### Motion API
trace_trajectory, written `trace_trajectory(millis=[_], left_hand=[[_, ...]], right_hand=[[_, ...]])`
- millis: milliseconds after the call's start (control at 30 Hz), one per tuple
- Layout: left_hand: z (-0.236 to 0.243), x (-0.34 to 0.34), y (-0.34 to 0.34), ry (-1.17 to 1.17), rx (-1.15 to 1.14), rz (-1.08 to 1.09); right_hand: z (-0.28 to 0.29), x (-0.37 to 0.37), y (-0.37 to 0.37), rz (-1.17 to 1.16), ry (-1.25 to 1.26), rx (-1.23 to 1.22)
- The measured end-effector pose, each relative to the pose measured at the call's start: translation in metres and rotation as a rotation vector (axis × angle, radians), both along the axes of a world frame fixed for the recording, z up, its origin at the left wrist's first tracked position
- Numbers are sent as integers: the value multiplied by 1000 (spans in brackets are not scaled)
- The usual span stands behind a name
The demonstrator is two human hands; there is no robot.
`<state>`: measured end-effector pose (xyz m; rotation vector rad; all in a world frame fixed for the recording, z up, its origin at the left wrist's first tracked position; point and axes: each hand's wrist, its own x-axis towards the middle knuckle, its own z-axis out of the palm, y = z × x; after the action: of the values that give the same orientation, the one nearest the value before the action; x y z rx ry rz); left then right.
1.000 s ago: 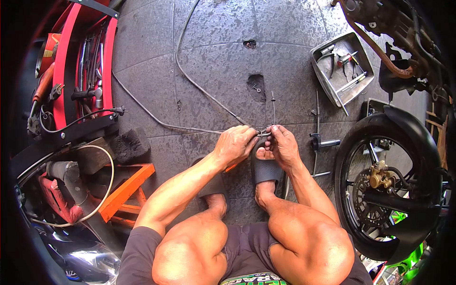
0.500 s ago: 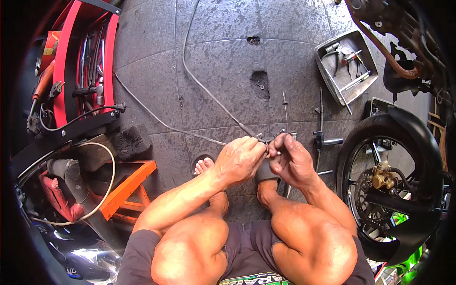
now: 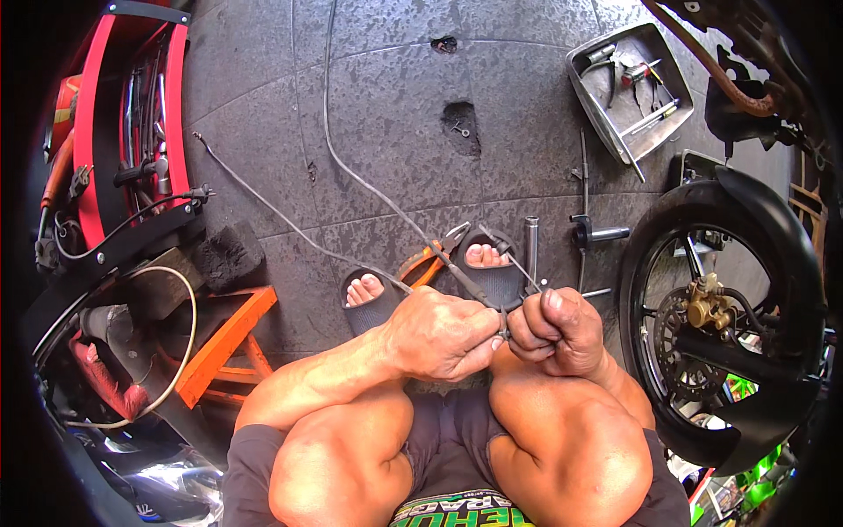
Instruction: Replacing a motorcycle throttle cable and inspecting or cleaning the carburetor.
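My left hand (image 3: 443, 334) is closed round the near end of a grey cable (image 3: 378, 193) with a thicker sleeve, which runs away across the floor. A second cable (image 3: 290, 224) also leads under this hand. Close beside it, my right hand (image 3: 558, 325) is closed on the cable, with a thin wire (image 3: 518, 263) rising past the thumb. What lies inside both fists is mostly hidden. Orange-handled pliers (image 3: 421, 262) lie beyond the hands between my sandalled feet (image 3: 369, 307). A metal tube (image 3: 532, 241) is just to their right.
A red tool rack (image 3: 90, 176), an orange stand (image 3: 219, 347) and a hose are at left. A metal tray of tools (image 3: 580, 66) lies at upper right, above a rod with a tube (image 3: 606, 234). A motorcycle front wheel (image 3: 645, 263) and rusty parts crowd the right side.
Both hands have moved down toward my knees, drawing the cable ends along and closing more tightly into fists. The pliers and both sandalled feet have come into fuller view.
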<state>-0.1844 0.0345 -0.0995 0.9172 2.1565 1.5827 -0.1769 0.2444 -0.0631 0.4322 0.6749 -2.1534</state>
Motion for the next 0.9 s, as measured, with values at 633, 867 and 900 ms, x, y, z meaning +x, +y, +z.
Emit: trace_trajectory(millis=[633,867,900], left_hand=[[-6,4,11,60,-203,181],[-11,2,29,216,-246,278],[-11,1,29,193,-231,268]], right_hand=[[8,-19,-4,-15,579,794],[-19,-24,-13,-367,333,106],[-20,-23,-13,-414,381,53]])
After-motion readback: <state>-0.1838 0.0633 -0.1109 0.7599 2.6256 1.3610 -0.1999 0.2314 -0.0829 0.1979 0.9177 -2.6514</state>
